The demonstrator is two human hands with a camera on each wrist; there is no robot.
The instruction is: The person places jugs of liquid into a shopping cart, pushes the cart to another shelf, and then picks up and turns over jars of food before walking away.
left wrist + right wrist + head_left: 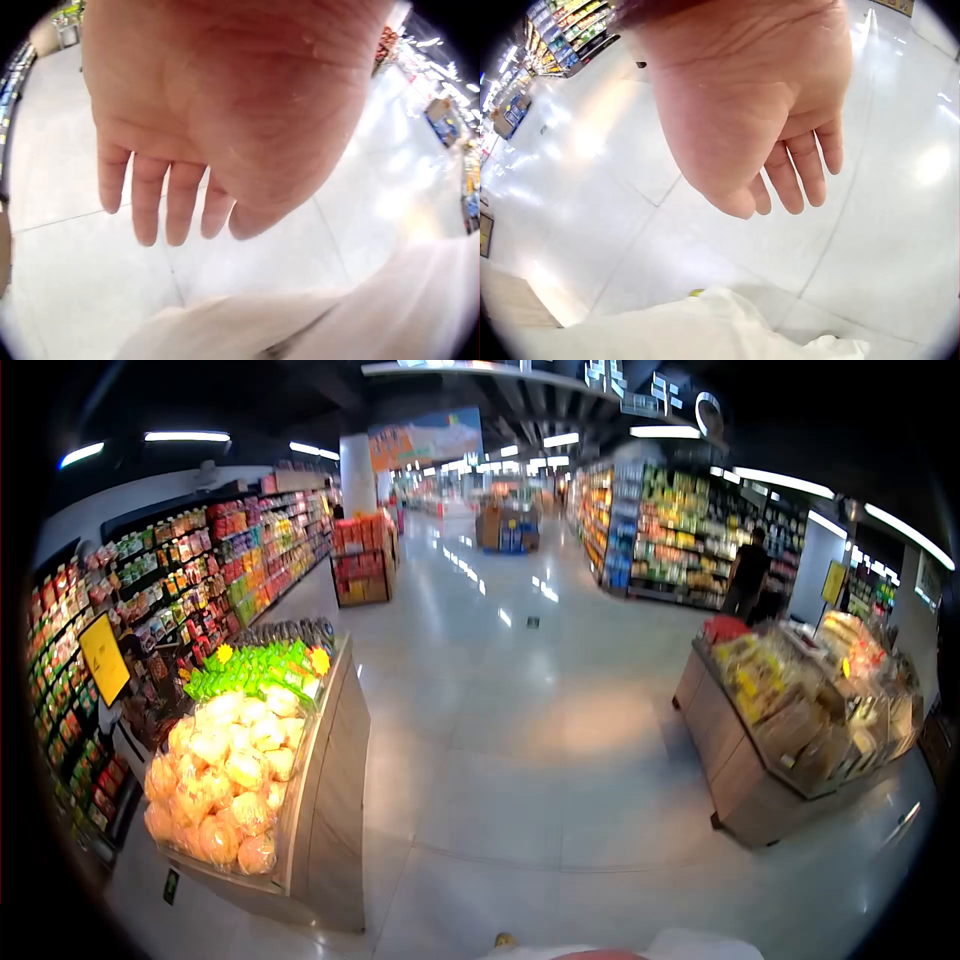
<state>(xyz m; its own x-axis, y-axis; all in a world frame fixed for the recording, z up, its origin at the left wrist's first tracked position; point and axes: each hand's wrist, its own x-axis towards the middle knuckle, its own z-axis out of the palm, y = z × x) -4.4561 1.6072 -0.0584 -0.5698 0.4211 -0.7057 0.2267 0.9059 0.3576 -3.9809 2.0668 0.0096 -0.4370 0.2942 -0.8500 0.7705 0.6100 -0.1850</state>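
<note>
In the left wrist view my left hand [217, 120] hangs with its fingers loosely extended and nothing in them. Pale floor tiles [67, 180] lie beneath it, and white clothing [240, 322] fills the bottom of that view. My right hand [757, 112] hangs the same way in the right wrist view, thumb beside the fingers, holding nothing. Below it shows more white clothing [645, 330] and a small yellow shoe tip [697, 292]. Neither hand appears in the head view.
A produce stand [335, 790] with wrapped round fruit [225, 770] and green packets [250, 670] stands at left. Another stand [740, 780] with bagged goods is at right. Shelves [170, 580] line the left side. A person [748, 575] stands near the right shelves. Glossy floor [500, 730] runs between.
</note>
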